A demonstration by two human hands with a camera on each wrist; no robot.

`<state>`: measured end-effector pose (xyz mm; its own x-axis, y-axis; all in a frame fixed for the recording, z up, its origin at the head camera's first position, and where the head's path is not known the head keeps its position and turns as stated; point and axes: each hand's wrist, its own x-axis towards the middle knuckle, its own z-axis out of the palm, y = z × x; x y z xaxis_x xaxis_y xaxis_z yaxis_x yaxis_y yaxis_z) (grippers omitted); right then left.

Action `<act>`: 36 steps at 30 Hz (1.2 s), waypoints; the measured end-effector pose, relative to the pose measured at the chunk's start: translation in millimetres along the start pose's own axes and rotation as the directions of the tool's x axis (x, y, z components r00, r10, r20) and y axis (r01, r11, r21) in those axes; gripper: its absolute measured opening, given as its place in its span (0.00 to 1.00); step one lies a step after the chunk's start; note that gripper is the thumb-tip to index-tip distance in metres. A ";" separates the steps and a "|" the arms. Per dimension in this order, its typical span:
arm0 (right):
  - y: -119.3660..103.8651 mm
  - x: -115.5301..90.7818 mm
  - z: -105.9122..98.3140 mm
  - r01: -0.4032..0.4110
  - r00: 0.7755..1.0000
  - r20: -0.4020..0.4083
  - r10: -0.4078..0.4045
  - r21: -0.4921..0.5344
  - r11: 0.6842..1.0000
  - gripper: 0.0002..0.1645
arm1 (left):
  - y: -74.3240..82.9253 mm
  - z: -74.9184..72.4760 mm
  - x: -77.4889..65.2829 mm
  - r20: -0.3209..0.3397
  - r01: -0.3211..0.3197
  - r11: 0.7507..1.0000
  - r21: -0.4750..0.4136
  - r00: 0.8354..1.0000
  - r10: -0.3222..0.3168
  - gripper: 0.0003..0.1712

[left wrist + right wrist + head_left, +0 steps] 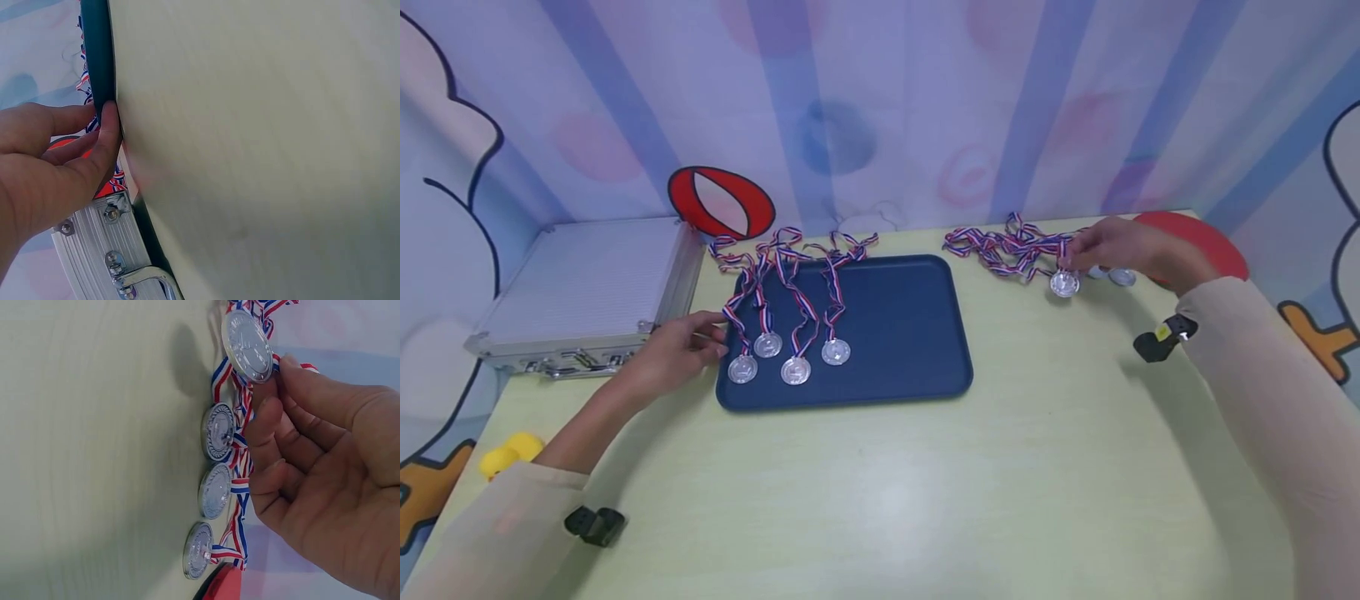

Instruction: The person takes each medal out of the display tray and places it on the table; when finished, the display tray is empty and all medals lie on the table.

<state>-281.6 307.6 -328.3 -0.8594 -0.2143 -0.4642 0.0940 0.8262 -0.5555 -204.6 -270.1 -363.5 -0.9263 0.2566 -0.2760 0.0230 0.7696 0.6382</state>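
My left hand [679, 354] pinches the left edge of a dark blue tray [902, 342], with thumb and fingers on either side of the rim in the left wrist view. Several silver medals [796, 370] lie on the tray, their striped red, white and blue ribbons [790, 279] trailing over its far edge. At the right, my right hand [1123, 246] pinches the ribbon of one silver medal [1064, 283] just above its disc, which hangs over the table. Beneath that hand lie more silver medals [215, 490] with bunched ribbons [1000, 250].
A silver aluminium case [580, 287] stands left of the tray, its handle facing front. Near the left sleeve sits a yellow toy duck [512, 454]. Printed cloth [887, 108] hangs behind the pale table [895, 492]. A red round object [1206, 242] is beyond the right wrist.
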 end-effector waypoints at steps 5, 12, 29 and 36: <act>2.0 6.4 3.7 0.041 0.998 -0.056 -0.041 0.006 0.999 0.18 | 0.4 0.2 1.0 0.003 0.004 1.000 0.005 1.000 -0.004 0.29; 0.4 12.0 8.5 0.058 0.992 -0.115 -0.060 -0.017 0.998 0.17 | 1.0 1.4 4.0 0.002 0.003 1.000 0.015 1.000 -0.003 0.29; 6.1 -3.0 8.5 0.093 0.993 -0.058 -0.099 -0.089 0.992 0.12 | -1.7 -1.7 -1.1 0.002 -0.048 0.999 -0.004 0.999 0.048 0.28; 10.9 -11.8 13.9 0.114 0.991 -0.048 -0.121 -0.137 0.984 0.11 | -1.7 -2.1 -2.3 0.008 -0.036 0.999 -0.016 0.999 0.036 0.29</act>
<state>-263.4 311.9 -338.4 -0.8874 -0.2878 -0.3601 -0.0742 0.8602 -0.5046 -203.3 -273.2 -362.5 -0.9218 0.2890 -0.2585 0.0506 0.7506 0.6588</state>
